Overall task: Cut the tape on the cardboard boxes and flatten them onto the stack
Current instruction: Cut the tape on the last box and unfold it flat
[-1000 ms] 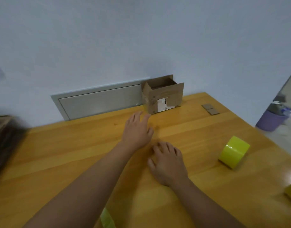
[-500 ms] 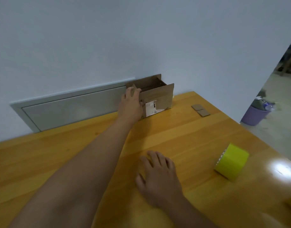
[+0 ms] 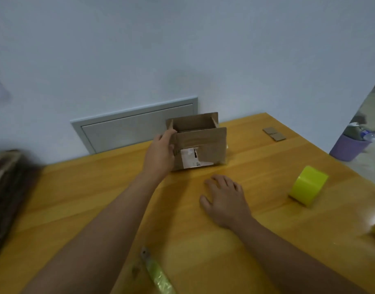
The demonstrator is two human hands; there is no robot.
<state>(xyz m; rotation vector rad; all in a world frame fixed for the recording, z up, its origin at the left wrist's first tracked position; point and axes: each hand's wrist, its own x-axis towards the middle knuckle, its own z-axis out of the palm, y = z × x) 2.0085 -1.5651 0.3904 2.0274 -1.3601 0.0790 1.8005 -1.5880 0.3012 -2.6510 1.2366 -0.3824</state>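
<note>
In the head view, the step in hand is judged to be the fetching of a box: a small open-topped cardboard box (image 3: 200,145), bearing a torn white label, is gripped at its left corner by the left hand (image 3: 161,152), thumb over the rim and fingers curled round the side. The box stands on the far part of the wooden table (image 3: 97,198), just in front of a grey wall panel (image 3: 129,126). The right hand (image 3: 226,200) is laid flat on the table nearer the camera, fingers spread and relaxed, nothing held. A yellow-handled cutter (image 3: 157,272) lies at the near edge, and a yellow tape roll (image 3: 308,185) to the right. A blurred stack of flattened cardboard (image 3: 6,187) is seen at the far left. Next, the box probably has to be drawn closer and the cutter picked up, so that any remaining tape can be slit.
</note>
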